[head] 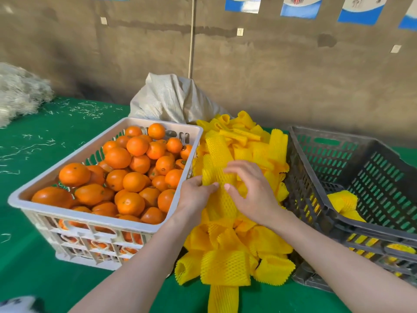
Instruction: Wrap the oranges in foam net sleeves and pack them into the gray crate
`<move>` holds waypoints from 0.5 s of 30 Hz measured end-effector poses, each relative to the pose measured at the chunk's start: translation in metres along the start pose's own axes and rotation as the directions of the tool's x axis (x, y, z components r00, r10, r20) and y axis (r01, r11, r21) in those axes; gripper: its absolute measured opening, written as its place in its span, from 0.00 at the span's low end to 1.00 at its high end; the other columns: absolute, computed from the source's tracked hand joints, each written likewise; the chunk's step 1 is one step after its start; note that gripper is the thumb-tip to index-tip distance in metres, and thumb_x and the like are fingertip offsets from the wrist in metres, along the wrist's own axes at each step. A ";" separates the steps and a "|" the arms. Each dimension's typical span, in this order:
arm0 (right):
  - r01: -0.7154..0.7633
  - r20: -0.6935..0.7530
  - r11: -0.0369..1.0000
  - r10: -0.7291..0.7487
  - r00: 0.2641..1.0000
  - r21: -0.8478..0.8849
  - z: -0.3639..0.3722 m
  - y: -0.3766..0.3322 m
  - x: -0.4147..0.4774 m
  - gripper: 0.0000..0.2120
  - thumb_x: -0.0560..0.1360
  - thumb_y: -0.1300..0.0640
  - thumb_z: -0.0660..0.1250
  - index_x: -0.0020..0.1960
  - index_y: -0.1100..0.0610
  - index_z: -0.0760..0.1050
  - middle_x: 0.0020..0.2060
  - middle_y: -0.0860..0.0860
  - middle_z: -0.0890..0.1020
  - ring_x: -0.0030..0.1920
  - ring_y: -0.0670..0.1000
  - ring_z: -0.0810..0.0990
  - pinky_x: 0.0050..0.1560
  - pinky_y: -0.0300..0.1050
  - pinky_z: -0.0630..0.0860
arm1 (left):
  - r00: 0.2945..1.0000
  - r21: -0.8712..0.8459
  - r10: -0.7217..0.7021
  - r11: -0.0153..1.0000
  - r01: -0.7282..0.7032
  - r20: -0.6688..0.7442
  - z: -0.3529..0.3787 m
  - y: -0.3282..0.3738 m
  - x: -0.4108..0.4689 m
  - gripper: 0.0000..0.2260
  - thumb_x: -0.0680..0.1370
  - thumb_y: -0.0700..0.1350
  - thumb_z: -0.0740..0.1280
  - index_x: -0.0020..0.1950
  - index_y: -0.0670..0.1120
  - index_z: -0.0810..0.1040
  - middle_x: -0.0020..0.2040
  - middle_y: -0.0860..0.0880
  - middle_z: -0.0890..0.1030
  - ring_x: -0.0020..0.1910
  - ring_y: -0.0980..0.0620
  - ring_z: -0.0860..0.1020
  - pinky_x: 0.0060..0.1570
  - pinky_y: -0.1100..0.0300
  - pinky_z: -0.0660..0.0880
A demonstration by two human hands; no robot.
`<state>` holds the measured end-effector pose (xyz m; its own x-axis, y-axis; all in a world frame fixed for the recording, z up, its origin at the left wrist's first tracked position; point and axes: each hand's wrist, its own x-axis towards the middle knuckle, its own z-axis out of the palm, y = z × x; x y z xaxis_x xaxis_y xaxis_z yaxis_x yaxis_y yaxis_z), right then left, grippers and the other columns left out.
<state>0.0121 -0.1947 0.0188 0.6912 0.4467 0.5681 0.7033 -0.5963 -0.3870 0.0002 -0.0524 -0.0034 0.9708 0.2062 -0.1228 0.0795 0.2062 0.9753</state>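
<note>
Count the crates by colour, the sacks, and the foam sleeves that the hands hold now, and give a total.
White crate: 1
Gray crate: 1
Pale sack: 1
Foam net sleeve, held by left hand and right hand: 1
Total: 4

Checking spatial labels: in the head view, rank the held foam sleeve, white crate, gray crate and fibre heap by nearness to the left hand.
1. Foam sleeve: pinched by the left hand.
2. White crate: just left of it.
3. Gray crate: off to the right.
4. Fibre heap: far left, at the back.
</note>
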 end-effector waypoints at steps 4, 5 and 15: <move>-0.129 0.101 0.985 0.118 0.988 0.113 0.004 -0.010 0.029 0.21 0.73 0.60 0.70 0.65 0.55 0.72 0.60 0.50 0.76 0.56 0.36 0.73 0.54 0.27 0.63 | 0.989 -0.048 0.135 0.990 -0.132 0.063 -0.015 0.011 -0.013 0.07 0.76 0.33 0.67 0.47 0.43 0.82 0.43 0.43 0.85 0.42 0.44 0.83 0.42 0.50 0.81; -0.117 0.100 0.984 0.104 0.990 0.135 0.007 -0.014 0.035 0.18 0.72 0.61 0.71 0.61 0.56 0.75 0.54 0.49 0.78 0.48 0.32 0.74 0.48 0.23 0.64 | 0.986 -0.058 0.158 0.986 -0.155 0.049 -0.019 0.014 -0.013 0.07 0.75 0.33 0.67 0.48 0.42 0.82 0.44 0.41 0.84 0.43 0.43 0.83 0.44 0.49 0.81; 0.024 0.046 0.967 -0.037 0.998 0.252 0.043 -0.061 0.073 0.13 0.73 0.64 0.68 0.55 0.54 0.75 0.49 0.42 0.76 0.49 0.34 0.71 0.48 0.19 0.62 | 0.975 0.363 0.121 0.931 -0.045 -0.188 -0.130 0.038 0.034 0.10 0.80 0.48 0.62 0.45 0.45 0.80 0.41 0.44 0.81 0.36 0.51 0.78 0.36 0.60 0.74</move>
<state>0.0262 -0.0969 0.0526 0.6719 0.4984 0.5478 0.7387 -0.3980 -0.5440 0.0068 0.0868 0.0057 0.9132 0.4059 -0.0365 0.1125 -0.1649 0.9799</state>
